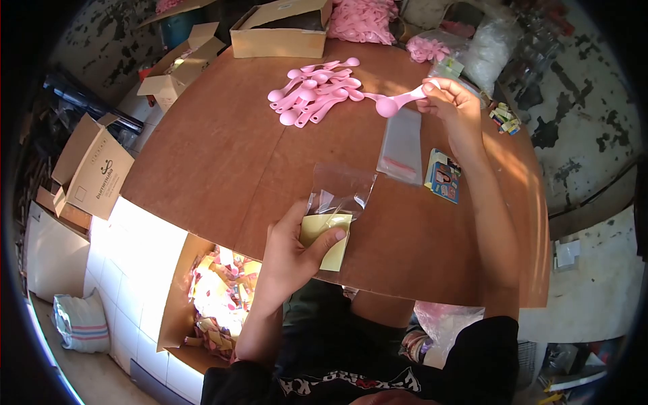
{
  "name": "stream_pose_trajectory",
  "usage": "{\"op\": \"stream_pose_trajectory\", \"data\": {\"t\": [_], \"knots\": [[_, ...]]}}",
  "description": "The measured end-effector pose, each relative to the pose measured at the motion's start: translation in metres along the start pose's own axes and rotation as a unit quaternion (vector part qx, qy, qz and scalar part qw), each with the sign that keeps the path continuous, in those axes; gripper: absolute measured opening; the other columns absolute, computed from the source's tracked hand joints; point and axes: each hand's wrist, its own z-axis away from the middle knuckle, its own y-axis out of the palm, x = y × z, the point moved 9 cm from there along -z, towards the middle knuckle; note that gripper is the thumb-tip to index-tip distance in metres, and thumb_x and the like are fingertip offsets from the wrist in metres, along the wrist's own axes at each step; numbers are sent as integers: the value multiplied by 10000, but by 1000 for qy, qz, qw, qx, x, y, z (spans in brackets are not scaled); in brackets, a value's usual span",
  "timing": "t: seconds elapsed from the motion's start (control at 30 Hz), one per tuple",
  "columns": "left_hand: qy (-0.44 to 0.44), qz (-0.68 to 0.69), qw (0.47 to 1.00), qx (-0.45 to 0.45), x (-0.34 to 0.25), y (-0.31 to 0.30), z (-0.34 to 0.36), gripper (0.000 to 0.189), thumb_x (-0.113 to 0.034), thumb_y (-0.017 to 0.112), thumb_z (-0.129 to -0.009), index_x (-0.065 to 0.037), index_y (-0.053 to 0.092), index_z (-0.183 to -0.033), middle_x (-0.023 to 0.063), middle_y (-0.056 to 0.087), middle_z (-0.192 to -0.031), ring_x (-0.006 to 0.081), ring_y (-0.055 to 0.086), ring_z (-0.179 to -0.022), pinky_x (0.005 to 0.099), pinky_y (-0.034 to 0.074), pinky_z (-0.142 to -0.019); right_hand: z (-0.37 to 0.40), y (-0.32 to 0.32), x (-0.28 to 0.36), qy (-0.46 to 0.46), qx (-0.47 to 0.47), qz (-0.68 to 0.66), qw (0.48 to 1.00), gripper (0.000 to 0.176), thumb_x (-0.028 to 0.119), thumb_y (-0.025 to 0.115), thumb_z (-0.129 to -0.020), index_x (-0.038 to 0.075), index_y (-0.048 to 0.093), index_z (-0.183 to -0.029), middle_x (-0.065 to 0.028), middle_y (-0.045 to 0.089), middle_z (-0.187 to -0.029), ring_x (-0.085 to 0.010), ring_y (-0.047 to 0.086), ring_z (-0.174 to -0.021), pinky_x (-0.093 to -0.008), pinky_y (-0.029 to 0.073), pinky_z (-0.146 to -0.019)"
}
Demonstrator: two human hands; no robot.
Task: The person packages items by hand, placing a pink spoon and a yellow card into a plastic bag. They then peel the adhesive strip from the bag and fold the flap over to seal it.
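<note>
My left hand is closed on a clear plastic bag with a pale yellow card at its lower part, near the table's front edge. The bag's upper end sticks out beyond my fingers. In my right hand, raised over the table's right side, a pink measuring spoon is pinched by its handle end, the round bowl pointing left. Below it lies a stack of clear plastic bags. A small stack of printed cards sits beside those bags. Left of the spoon is a pile of pink spoons.
The brown wooden table has a cardboard box and a bag of pink pieces at its far edge. Small colourful packets lie at right. An open carton of packed items stands below the front left edge.
</note>
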Motion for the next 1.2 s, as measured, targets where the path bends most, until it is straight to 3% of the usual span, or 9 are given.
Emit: {"op": "stream_pose_trajectory", "data": {"t": [0.17, 0.33, 0.4, 0.67, 0.77, 0.83, 0.93, 1.1, 1.2], "knots": [[17, -20, 1000, 16, -5, 18, -1, 409, -104, 763, -815, 9, 588, -1167, 145, 714, -913, 183, 701, -868, 306, 535, -745, 60, 9, 61, 17, 95, -183, 978, 226, 125, 590, -952, -48, 622, -1094, -110, 681, -933, -181, 668, -794, -309, 556, -741], [19, -19, 999, 31, -13, 31, 3, 421, -97, 765, -809, 1, 584, -1177, 150, 710, -938, 197, 699, -889, 312, 533, -764, 89, 22, 74, 35, 120, -203, 971, 231, 129, 604, -945, -54, 627, -1086, -101, 680, -926, -162, 661, -780, -296, 553, -730], [61, -60, 995, 43, -24, 35, 5, 431, -32, 756, -816, 25, 560, -1195, 72, 690, -959, 96, 633, -876, 246, 512, -757, 93, 25, 75, 0, 124, -101, 987, 221, 129, 620, -940, -42, 638, -1077, -88, 678, -930, -134, 652, -773, -276, 550, -720], [51, -79, 994, 50, -32, 42, 9, 440, -55, 755, -823, 24, 554, -1205, 84, 690, -953, 102, 633, -890, 259, 505, -778, 118, 57, 81, -4, 150, -84, 985, 156, 42, 672, -889, -35, 644, -1022, -66, 681, -903, -83, 647, -814, -204, 511, -692], [49, -61, 996, 49, -32, 45, 9, 426, -60, 741, -836, 26, 552, -1208, 92, 691, -964, 110, 636, -896, 259, 505, -783, 123, 58, 87, -25, 137, -12, 990, 138, 74, 695, -874, -17, 641, -962, -85, 683, -930, -100, 654, -852, -223, 508, -746], [52, -49, 996, 45, -33, 45, 10, 419, -63, 733, -844, 28, 551, -1210, 95, 692, -971, 116, 639, -900, 260, 506, -790, 128, 58, 100, -150, 110, 98, 978, 163, 109, 720, -853, -4, 631, -929, -100, 686, -930, -126, 654, -905, -255, 499, -812], [69, -61, 995, 32, -37, 44, 10, 413, -109, 745, -839, 12, 572, -1194, 127, 705, -938, 161, 680, -910, 297, 516, -789, 131, 64, 93, -147, 132, 54, 979, 184, 128, 733, -838, 7, 641, -942, -105, 686, -924, -151, 646, -936, -290, 487, -849], [134, 7, 990, 50, -45, 48, 14, 571, -144, 781, -806, 10, 504, -1281, 170, 639, -1144, 229, 633, -1056, 341, 487, -928, 138, 61, 94, -17, 191, -21, 981, 132, 42, 705, -844, -14, 664, -957, -102, 692, -922, -146, 664, -875, -264, 509, -774], [215, -52, 975, -6, -57, 34, 15, 658, -166, 801, -778, 6, 466, -1317, 190, 535, -1301, 293, 536, -1211, 387, 434, -1014, 136, 38, 138, -169, 112, 7, 979, 129, 10, 702, -840, -28, 669, -959, -91, 694, -916, -139, 670, -838, -257, 520, -733]]}}
